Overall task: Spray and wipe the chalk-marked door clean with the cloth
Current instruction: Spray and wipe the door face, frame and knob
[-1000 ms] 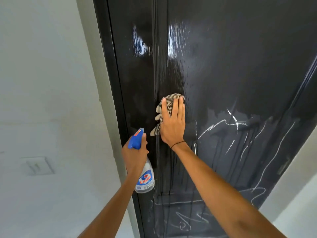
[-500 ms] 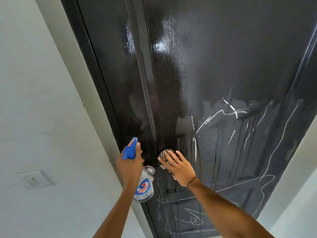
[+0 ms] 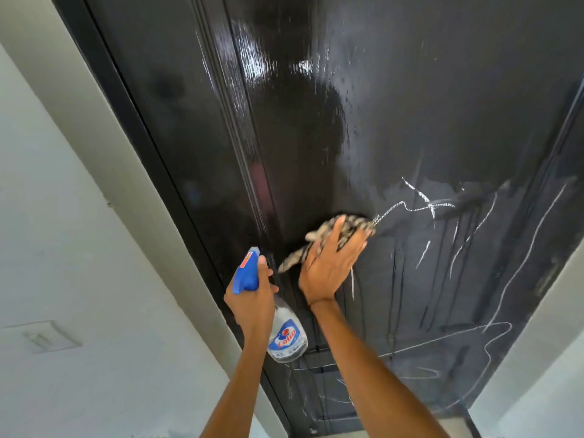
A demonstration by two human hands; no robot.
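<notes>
The right hand [image 3: 331, 263] lies flat with its fingers straight, pressing the cloth [image 3: 344, 227] against the door [image 3: 395, 105]; the left hand [image 3: 251, 298] is curled round the neck of the spray bottle [image 3: 286, 335], thumb up along the blue trigger head [image 3: 246, 271]. The bottle is clear plastic with a blue, red and white label, and hangs tilted from the grip with its base toward 5 o'clock; how much liquid is in it cannot be told. It sits at 7 o'clock from the right hand, just beside the door's left edge and apart from the cloth. At 9 o'clock from the hands a pale wall [image 3: 63, 232] runs along the black door frame [image 3: 136, 128], and a white switch plate [image 3: 44, 338] is set into it well out at 8 o'clock. Another pale wall [image 3: 537, 343] closes in at 4 o'clock. Both forearms reach up from the bottom of the view and cover part of the door's lower panel. The cloth is a mottled tan and dark rag, bunched under the fingers, with one end trailing toward 8 o'clock. The door is glossy black; its upper part is wet and shiny with streaked highlights at 12 o'clock. White chalk scribbles [image 3: 420, 203] start at the cloth's right edge and spread to 3 and 5 o'clock, with dark drip lines running down through them.
</notes>
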